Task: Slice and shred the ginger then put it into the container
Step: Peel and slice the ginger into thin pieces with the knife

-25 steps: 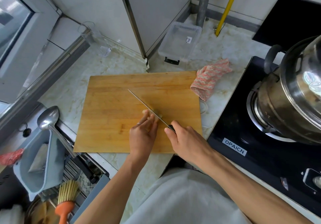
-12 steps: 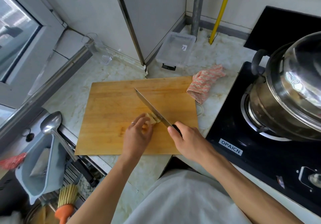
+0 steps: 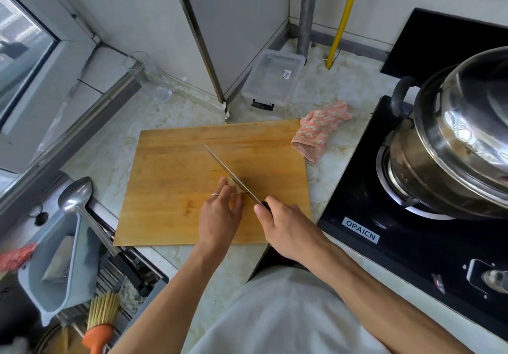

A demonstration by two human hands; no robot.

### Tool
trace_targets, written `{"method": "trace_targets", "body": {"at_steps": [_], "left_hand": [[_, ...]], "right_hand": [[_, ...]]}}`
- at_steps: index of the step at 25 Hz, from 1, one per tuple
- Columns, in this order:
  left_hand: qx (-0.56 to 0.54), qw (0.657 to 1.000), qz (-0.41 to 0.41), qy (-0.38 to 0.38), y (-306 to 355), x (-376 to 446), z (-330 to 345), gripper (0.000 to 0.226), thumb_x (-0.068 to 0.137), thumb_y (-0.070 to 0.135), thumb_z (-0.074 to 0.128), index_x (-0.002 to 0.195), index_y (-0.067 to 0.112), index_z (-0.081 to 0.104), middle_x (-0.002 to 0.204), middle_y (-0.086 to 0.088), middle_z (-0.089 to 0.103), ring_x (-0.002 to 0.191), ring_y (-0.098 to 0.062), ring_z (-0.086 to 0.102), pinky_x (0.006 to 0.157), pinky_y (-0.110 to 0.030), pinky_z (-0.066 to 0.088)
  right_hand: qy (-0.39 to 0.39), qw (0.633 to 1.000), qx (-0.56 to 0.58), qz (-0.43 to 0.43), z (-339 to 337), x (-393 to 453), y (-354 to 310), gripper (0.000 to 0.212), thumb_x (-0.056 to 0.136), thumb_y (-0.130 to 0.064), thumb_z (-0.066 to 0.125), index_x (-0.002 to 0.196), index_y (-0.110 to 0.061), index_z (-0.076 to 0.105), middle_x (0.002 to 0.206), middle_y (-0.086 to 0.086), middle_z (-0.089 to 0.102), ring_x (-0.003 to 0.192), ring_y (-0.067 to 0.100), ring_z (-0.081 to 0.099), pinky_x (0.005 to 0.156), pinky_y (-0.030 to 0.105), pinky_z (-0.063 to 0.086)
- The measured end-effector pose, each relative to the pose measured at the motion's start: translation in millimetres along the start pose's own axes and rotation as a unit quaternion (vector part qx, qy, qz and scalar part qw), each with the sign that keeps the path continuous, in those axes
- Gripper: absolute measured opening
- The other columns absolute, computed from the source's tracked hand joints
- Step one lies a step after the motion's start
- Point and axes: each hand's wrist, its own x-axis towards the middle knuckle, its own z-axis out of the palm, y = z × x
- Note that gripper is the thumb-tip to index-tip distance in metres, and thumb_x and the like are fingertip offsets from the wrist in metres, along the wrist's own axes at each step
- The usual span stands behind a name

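Note:
A pale piece of ginger (image 3: 229, 182) lies on the wooden cutting board (image 3: 176, 178), mostly hidden under my fingers. My left hand (image 3: 220, 213) holds the ginger down with curled fingertips. My right hand (image 3: 286, 227) grips the black handle of a knife (image 3: 231, 175). Its blade runs diagonally toward the far left and rests against the ginger right beside my left fingertips. A clear plastic container (image 3: 272, 79) stands empty on the counter beyond the board, by the wall corner.
A pink knitted cloth (image 3: 319, 131) lies at the board's far right corner. A black stove (image 3: 412, 243) with a steel pot (image 3: 453, 139) is on the right. On the left are a ladle (image 3: 75, 197), a grey drainer (image 3: 60, 271) and a brush (image 3: 101, 323).
The knife blade has shifted a little along the ginger, and my left fingers have closed over the piece again. The camera view has dipped slightly.

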Motion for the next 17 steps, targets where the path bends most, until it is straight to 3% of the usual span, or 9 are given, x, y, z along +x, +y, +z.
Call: {"method": "trace_targets", "body": {"at_steps": [4,9,13,17], "left_hand": [[0.001,1.000,0.011,-0.007,-9,2,6,0.027,0.090,0.033,0.053,0.093,0.010,0.066,0.134,0.000,0.063,0.064,-0.035,0.066,0.050,-0.034,0.049],[-0.005,1.000,0.015,0.001,-11,0,7,0.038,0.091,0.039,0.046,0.098,0.008,0.068,0.139,-0.009,0.059,0.067,-0.038,0.069,0.050,-0.039,0.053],[0.002,1.000,0.008,-0.024,-13,0,6,0.026,0.095,0.032,0.055,0.105,0.011,0.066,0.140,-0.002,0.059,0.069,-0.035,0.069,0.052,-0.035,0.050],[-0.029,1.000,-0.002,-0.006,-7,0,-3,0.022,0.093,0.019,0.067,0.113,0.013,0.060,0.122,-0.006,0.070,0.075,-0.032,0.071,0.056,-0.036,0.055]], "right_hand": [[-0.006,1.000,-0.028,-0.012,4,6,-6,0.032,0.107,-0.047,0.026,0.092,-0.020,0.035,0.077,0.001,0.046,0.084,0.028,0.047,0.063,0.035,0.032],[-0.003,0.999,-0.043,-0.008,10,22,-2,0.032,0.107,-0.048,0.025,0.094,-0.020,0.034,0.074,0.000,0.041,0.079,0.030,0.047,0.063,0.036,0.032],[0.020,0.997,-0.064,-0.041,17,19,2,0.030,0.107,-0.045,0.027,0.093,-0.020,0.033,0.067,-0.001,0.041,0.070,0.030,0.046,0.058,0.036,0.030],[0.036,0.995,-0.084,-0.048,8,18,12,0.033,0.107,-0.046,0.027,0.090,-0.019,0.033,0.064,0.003,0.045,0.063,0.031,0.047,0.046,0.036,0.024]]}}
